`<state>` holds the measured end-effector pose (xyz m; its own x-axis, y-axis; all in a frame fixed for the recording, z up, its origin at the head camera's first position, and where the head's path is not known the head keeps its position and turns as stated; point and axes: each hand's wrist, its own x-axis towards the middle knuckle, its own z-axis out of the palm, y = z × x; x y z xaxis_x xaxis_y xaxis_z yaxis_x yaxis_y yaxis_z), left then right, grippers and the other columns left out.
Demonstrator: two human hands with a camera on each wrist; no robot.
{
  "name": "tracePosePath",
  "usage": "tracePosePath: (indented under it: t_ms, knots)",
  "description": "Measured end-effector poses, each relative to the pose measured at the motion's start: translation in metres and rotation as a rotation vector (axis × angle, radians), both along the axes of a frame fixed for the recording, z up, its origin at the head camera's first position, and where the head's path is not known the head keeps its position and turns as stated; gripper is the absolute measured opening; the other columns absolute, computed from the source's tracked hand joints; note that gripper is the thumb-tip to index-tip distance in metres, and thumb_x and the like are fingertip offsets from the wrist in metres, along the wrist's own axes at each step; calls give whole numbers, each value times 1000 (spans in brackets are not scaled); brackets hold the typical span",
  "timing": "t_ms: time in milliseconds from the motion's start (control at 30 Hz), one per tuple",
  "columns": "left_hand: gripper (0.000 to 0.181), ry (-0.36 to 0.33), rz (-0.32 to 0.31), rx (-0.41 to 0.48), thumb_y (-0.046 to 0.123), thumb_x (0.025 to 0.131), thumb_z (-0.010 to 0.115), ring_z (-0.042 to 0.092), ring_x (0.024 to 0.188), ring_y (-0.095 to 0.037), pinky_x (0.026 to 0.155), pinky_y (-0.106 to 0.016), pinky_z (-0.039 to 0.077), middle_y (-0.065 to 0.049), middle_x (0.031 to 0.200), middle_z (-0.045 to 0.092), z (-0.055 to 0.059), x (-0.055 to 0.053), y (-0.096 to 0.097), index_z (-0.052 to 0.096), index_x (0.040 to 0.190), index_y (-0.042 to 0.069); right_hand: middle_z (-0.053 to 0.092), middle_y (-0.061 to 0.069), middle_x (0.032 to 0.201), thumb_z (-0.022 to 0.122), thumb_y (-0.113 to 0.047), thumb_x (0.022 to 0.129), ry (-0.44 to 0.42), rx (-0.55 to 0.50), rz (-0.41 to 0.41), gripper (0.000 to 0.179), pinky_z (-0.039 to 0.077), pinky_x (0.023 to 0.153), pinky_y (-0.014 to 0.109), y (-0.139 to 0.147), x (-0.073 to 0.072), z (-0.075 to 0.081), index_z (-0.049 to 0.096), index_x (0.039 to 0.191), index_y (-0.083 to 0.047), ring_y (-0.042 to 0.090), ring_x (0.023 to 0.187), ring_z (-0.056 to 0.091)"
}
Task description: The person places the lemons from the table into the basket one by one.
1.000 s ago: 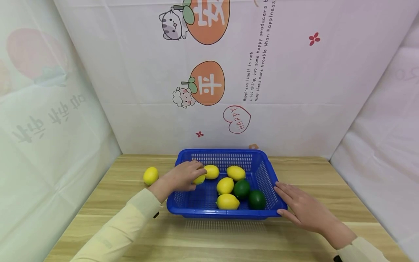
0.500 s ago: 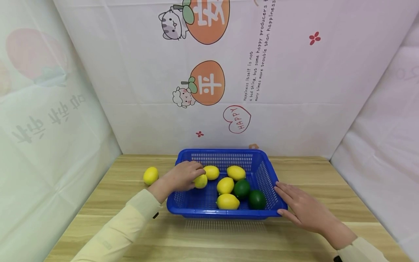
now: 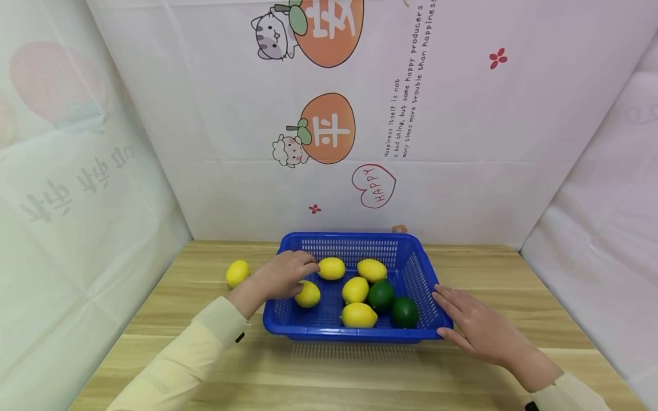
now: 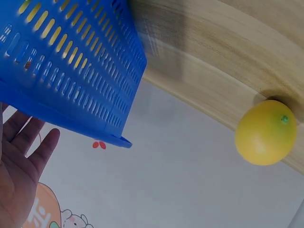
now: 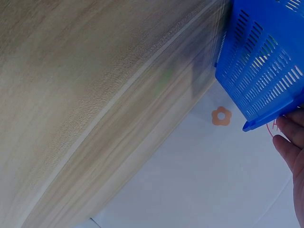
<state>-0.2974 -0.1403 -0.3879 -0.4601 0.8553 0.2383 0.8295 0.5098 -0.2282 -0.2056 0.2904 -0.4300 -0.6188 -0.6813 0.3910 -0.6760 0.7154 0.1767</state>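
My left hand (image 3: 281, 277) reaches over the left rim of a blue perforated plastic basket (image 3: 329, 332), fingers loose and holding nothing. Just beneath its fingertips a yellow lemon (image 3: 308, 294) sits inside, on the basket's left side. Another lemon (image 3: 331, 268) lies near the back wall, close to those fingers. Further right are several more lemons (image 3: 359, 315) and two dark green round fruits (image 3: 404, 312). With straight fingers, my right hand (image 3: 475, 325) rests on the basket's right rim; the right wrist view also shows this hand (image 5: 295, 142) at the rim.
One lemon (image 3: 238, 274) lies outside on the wooden table (image 3: 360, 379), left of the basket and behind my left wrist. In the left wrist view this lemon (image 4: 265, 133) stands apart from the basket. A printed white cloth (image 3: 247, 194) hangs behind the table, with cloth at both sides.
My left hand has let go of the lemon, which has come down toward the basket's front left. The fingers have loosened and drawn slightly left. My right hand has stayed on the rim.
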Motion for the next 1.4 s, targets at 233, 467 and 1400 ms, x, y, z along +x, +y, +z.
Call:
tracePosePath:
  t_ms: [233,467,1400]
  knots:
    - [38,-11,11,27,7,78,74,60,103,-25,90,-40,52,-9,113,63,8,3,-6,66,116,5,53,21,136,59,-43,95,5,-12,19,60,1,111,17,-1,0,1,55,132,4,35,121,54]
    - [39,-20,14,69,6,78,76,60,105,-27,92,-38,52,-12,114,63,17,3,-19,66,115,3,53,21,136,60,-43,94,2,-9,7,60,32,111,32,0,1,1,56,132,4,35,120,54]
    - [44,85,169,198,10,73,83,62,96,-31,82,-43,55,-16,107,64,25,-10,-95,66,111,-2,54,22,135,58,-45,95,-20,-2,14,61,50,91,54,-1,-2,1,56,130,5,37,119,55]
